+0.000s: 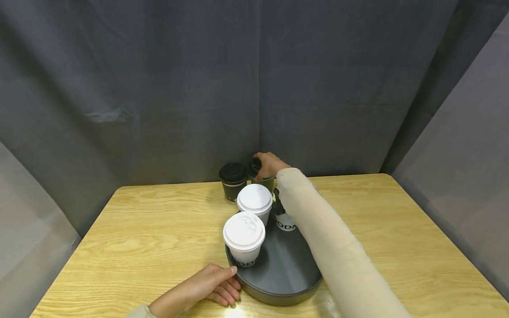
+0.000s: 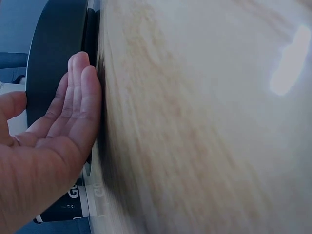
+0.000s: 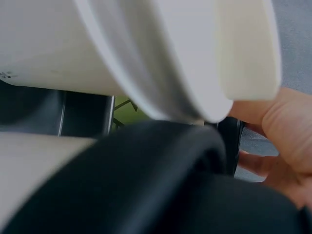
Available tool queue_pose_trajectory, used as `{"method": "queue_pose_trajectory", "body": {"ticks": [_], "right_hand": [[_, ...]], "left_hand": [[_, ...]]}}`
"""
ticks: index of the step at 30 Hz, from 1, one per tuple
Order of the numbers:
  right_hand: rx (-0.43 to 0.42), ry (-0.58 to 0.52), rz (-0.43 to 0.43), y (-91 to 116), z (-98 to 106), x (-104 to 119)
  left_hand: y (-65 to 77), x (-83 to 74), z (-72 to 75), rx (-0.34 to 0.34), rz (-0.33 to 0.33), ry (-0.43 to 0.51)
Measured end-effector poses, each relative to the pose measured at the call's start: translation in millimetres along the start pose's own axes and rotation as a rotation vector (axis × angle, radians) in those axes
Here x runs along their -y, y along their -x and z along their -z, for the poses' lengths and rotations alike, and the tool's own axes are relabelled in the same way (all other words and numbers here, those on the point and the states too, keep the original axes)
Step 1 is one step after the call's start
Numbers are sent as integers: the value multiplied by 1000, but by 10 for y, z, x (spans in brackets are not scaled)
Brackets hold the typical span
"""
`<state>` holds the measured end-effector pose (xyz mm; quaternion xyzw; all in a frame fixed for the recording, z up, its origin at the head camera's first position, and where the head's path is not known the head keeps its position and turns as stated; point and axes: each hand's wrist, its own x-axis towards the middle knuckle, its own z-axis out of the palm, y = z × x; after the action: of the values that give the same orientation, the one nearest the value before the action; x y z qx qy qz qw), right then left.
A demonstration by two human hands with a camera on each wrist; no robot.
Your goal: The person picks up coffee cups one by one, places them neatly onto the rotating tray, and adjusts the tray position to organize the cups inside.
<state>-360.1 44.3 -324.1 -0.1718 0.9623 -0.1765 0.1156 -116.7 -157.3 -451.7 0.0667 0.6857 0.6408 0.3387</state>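
Touching tray [image 1: 292, 269] loosely; gripping green cup [image 1: 268, 183]

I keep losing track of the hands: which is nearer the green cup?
Right: the right hand grips the green cup by its top; the left hand is well in front, touching the tray.

Glossy wood is seen in the worktop [image 1: 159, 238], a smooth matt finish on the tray [image 1: 292, 260], bottom centre.
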Motion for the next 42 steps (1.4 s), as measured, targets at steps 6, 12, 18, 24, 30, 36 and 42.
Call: {"method": "queue_pose_trajectory", "body": {"ticks": [6, 12, 18, 24, 30, 36, 42], "right_hand": [[-31, -17, -10, 8, 45, -61], [-80, -6, 26, 66, 161, -37], [-132, 31, 57, 136, 291, 70], [-186, 68, 136, 251, 486, 214], [-256, 145, 228, 496, 654, 289], [-345, 179, 326, 908, 748, 302], [-418, 208, 422, 1379, 751, 273]], "left_hand": [[-13, 2, -3, 9, -1, -4], [-7, -8, 11, -3, 7, -16], [-5, -7, 22, -6, 12, -23], [-17, -25, 39, -2, 1, -27], [-37, -38, 40, 6, -9, -25], [-52, -29, 45, 18, -18, -20], [-61, -27, 58, 21, -22, -16]]}}
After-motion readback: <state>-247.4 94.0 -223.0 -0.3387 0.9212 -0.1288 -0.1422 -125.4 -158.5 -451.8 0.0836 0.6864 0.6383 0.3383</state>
